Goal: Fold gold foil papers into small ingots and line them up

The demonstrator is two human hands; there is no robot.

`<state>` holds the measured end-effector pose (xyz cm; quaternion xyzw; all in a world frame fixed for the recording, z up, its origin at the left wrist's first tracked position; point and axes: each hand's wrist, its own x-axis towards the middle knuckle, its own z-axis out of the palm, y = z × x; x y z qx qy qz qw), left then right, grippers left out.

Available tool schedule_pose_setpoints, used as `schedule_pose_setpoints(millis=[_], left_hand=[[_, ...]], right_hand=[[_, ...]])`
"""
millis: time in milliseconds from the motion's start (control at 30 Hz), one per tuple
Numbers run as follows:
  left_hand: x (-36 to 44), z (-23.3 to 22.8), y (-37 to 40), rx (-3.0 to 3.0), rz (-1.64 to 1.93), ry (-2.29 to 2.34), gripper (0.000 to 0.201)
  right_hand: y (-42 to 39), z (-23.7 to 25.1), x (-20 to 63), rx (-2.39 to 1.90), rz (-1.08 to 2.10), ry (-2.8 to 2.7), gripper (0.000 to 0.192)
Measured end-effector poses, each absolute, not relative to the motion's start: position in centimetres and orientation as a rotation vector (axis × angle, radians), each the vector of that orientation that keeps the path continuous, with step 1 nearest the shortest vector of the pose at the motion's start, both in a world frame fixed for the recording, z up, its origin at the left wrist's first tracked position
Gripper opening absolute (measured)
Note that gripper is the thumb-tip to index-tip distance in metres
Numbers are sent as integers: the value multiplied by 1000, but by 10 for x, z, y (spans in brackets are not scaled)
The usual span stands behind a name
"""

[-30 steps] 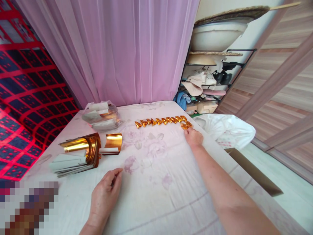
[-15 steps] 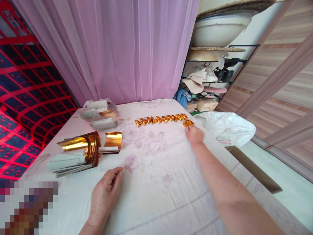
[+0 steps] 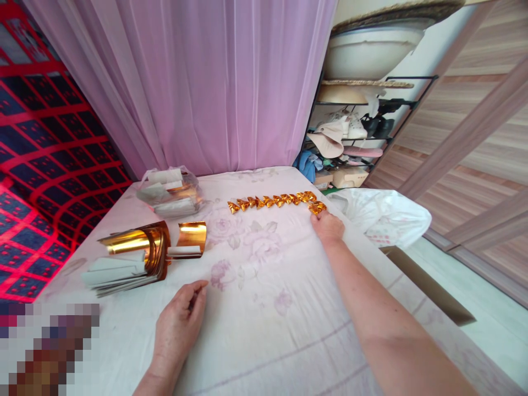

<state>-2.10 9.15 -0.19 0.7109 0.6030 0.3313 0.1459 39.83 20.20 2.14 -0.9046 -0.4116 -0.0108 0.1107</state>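
At the right end of a row of folded gold foil paper pieces (image 3: pixel 266 202), my right hand (image 3: pixel 329 226) has its fingers closed on a folded gold foil piece (image 3: pixel 317 207). That piece lies just in front of the row, and my fingers hide part of it. My left hand (image 3: pixel 180 314) rests on the cloth with its fingers curled together, and nothing shows in them. Beyond it lies a stack of curled gold foil sheets (image 3: pixel 152 247) with pale backs. A single curled foil sheet (image 3: pixel 193 235) sits beside the stack.
A clear plastic bag (image 3: pixel 171 192) of foil sheets stands at the back left of the flowered tablecloth (image 3: pixel 256 330). Off the right edge is a white plastic bag (image 3: pixel 383 212). A rack (image 3: pixel 350 137) with shoes, hats and a basin stands behind, beside a purple curtain (image 3: pixel 198 82).
My right hand has shifted very slightly at the foil piece. My left hand and the row of folded pieces look the same.
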Motion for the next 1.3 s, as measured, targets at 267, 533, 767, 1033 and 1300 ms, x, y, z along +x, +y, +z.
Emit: schedule_pose_setpoints(millis=[267,533,767,1033,1300], left_hand=[[-20,-3,94,2014,966,1725,33],[-17,-3,94,1940,1008,1731,32],[-12,2,92,1675,1205,1655,32],[-11,9,92,1257,1398,1506,33],[-15,9,95,1122,1441,1468,31]], right_hand=[[198,18,393,-2622,-15,-1240,31],[178,20,368,-2568,-45,-1343,26],[171,21,305,-2307,81,-1609,20],[175,11,179,-1638,356,-2021,30],[184,6,130,-1396,450,-2110,27]])
